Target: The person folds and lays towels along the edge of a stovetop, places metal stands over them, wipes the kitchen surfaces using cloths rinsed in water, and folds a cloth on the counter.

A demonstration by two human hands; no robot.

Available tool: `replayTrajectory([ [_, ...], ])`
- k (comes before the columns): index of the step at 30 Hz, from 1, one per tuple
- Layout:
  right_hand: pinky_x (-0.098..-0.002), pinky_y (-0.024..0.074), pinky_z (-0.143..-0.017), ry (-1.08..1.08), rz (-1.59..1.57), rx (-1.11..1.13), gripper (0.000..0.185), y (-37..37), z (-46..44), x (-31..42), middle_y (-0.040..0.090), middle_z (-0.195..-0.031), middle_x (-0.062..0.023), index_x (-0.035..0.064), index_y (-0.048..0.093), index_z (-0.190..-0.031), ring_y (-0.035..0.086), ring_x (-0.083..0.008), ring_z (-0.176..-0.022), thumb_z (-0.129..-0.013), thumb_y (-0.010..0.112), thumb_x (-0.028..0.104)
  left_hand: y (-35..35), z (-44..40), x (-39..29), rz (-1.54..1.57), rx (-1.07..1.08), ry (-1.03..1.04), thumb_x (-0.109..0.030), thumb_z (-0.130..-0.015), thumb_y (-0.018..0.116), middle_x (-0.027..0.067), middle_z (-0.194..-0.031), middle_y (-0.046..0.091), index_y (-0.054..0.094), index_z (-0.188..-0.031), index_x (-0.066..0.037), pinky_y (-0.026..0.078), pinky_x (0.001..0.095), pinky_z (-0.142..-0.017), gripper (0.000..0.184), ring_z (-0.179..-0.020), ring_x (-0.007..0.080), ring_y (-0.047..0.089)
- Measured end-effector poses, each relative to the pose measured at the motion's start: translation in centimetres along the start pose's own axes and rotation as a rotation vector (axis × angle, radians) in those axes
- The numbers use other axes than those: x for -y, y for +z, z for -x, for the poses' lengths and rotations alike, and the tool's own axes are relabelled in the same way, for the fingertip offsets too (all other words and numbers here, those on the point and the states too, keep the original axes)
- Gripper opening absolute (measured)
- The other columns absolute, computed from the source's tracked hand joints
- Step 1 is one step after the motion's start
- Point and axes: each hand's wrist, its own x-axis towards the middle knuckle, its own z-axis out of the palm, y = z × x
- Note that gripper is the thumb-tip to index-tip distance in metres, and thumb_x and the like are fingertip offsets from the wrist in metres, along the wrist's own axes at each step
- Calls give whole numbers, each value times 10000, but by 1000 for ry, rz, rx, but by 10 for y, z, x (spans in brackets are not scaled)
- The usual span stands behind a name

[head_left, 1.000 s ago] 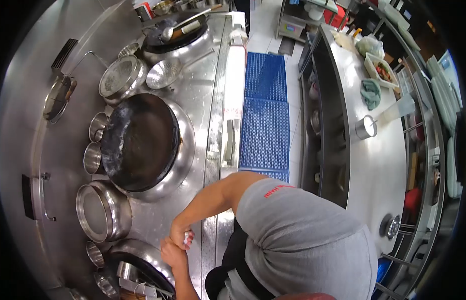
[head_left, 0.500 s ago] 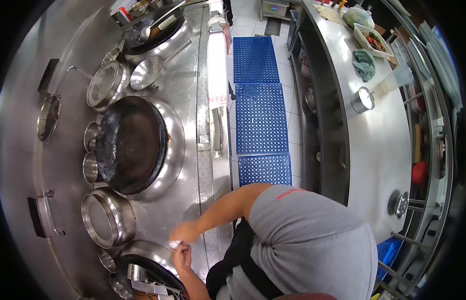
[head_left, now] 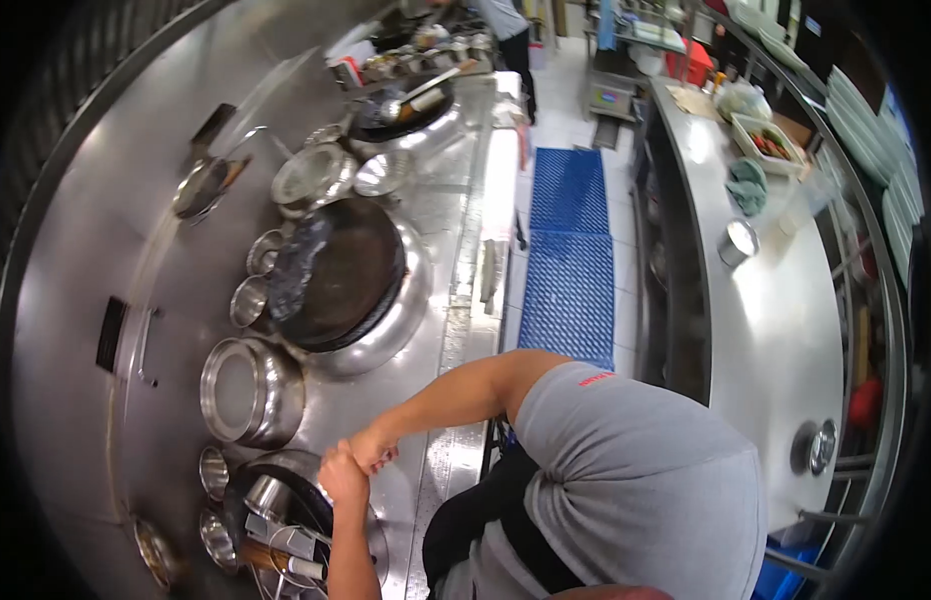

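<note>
My left hand (head_left: pixel 344 474) and my right hand (head_left: pixel 372 448) meet over the steel stove top. The left fingers wrap round the right hand near its wrist. The right fingers are curled, and what they hold, if anything, is hidden. A small white patch (head_left: pixel 327 496) shows beside my left wrist, too small to name. Close below the hands is a dark wok (head_left: pixel 321 508) with a steel cup (head_left: pixel 268 497) and utensils inside. A lidded steel pot (head_left: pixel 281 400) stands just beyond the hands.
A large dark wok (head_left: pixel 361 275) sits on its burner ring. Further along are a perforated strainer (head_left: pixel 383 174) and another wok (head_left: pixel 381 130) with a ladle. Blue mats (head_left: pixel 569 290) line the floor, beside a steel counter (head_left: pixel 776 350). Another person (head_left: pixel 506 25) stands at the far end.
The view has tilted, so the stove and mats sit differently. My left hand has moved from a white thing between both hands to round my right hand near the wrist.
</note>
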Motion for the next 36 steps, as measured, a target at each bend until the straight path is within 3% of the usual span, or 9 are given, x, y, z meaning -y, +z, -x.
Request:
replayTrajectory([
  [6,-528,568,-687,-268,817,-533,415,6,-10,-17,722,-826,-152,77,624,-1095,741,-323,-793,-697,742,91,87,-12,31,169,30,-204,-178,-831,715,206,-793,724,708,-755,-30,582,464,-612,167,-697,363,731],
  [11,-470,534,-941,-540,1012,-764,584,-19,-13,-63,710,-1152,-213,83,691,-1217,693,-378,-1050,-692,851,284,138,-3,16,1478,589,-751,-114,-796,713,77,-697,633,654,-911,-48,385,315,-366,145,-454,176,564],
  [17,-458,499,-1011,-683,806,-756,735,-112,168,-144,672,-1255,-212,56,664,-1296,660,-399,-1099,-665,906,346,117,-21,-116,1739,480,-622,-1,-817,693,131,-884,692,675,-1025,25,593,383,-709,211,-821,271,716],
  [20,-437,490,-1023,-483,367,-748,707,-184,392,-199,655,-1292,-202,41,587,-1399,634,-342,-1179,-795,824,322,71,-74,-221,1778,596,-452,8,-823,720,141,-946,708,676,-1040,25,587,424,-859,222,-950,293,715],
  [23,-431,489,-1045,-150,-17,-1130,556,-243,609,-320,660,-1343,-182,85,639,-1366,632,-348,-1209,-856,789,249,76,-144,-313,1610,811,-165,-12,-837,769,132,-974,728,682,-1043,8,575,411,-893,224,-981,267,713],
  [25,-447,455,-1093,268,291,-1598,565,-242,741,-406,653,-1333,-188,51,639,-1343,583,-361,-1275,-843,800,258,58,-186,-372,1396,961,-112,-34,-837,790,121,-979,734,684,-1046,1,572,389,-890,237,-968,246,716],
  [29,-476,430,-1100,1257,78,-1827,649,-190,953,-609,630,-1320,-237,54,618,-1351,565,-396,-1263,-805,821,339,58,-251,-445,1220,1070,-1,-33,-825,816,99,-982,744,668,-1126,-1,568,344,-842,336,-909,216,724],
  [31,-558,441,-1069,1427,-85,-2070,738,-142,997,-712,559,-1415,-245,124,540,-1438,512,-421,-1322,-806,814,388,74,-274,-466,1172,1071,63,-16,-814,814,95,-977,745,661,-1154,-1,568,339,-821,373,-899,215,725],
  [36,-603,423,-1068,1620,-312,-2157,760,-166,888,-719,350,-1574,-221,179,520,-1467,463,-527,-1298,-790,802,380,81,-336,-527,1439,1078,101,10,-796,801,77,-980,735,656,-1180,-8,569,337,-789,411,-888,218,727],
])
